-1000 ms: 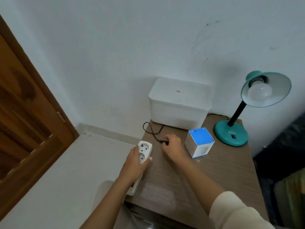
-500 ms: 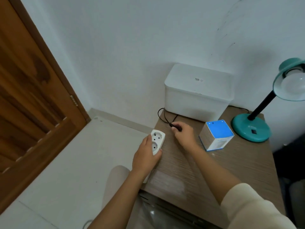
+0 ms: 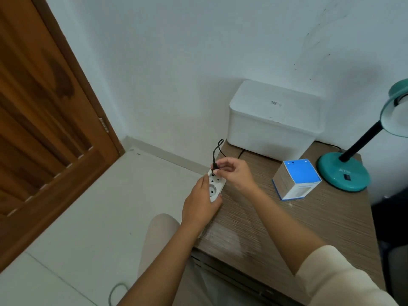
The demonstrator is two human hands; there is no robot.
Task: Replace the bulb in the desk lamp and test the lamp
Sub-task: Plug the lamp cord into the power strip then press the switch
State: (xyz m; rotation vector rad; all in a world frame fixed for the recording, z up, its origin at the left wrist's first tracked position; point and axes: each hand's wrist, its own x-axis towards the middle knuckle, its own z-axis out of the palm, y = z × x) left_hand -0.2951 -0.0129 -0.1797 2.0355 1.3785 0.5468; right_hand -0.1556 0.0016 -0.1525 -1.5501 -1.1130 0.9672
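Observation:
A teal desk lamp [image 3: 344,174] stands at the table's far right, its shade with a white bulb [image 3: 400,111] cut off by the frame edge. Its black cord [image 3: 217,149] loops off the table's left edge. My right hand [image 3: 234,173] pinches the black plug [image 3: 214,167] and holds it upright at the top socket of a white power strip [image 3: 215,185]. My left hand [image 3: 202,204] grips that strip at the table's left edge. A blue-and-white bulb box [image 3: 295,180] sits between my right hand and the lamp base.
A white lidded box [image 3: 273,118] stands against the wall at the back of the wooden table [image 3: 287,228]. A brown wooden door [image 3: 44,129] fills the left. The floor is pale tile, with a grey cable [image 3: 114,292] lying near my leg.
My right hand lifted the plug off the table and carried it left to the strip's top socket. The head view swung left, pushing the lamp to the frame's edge.

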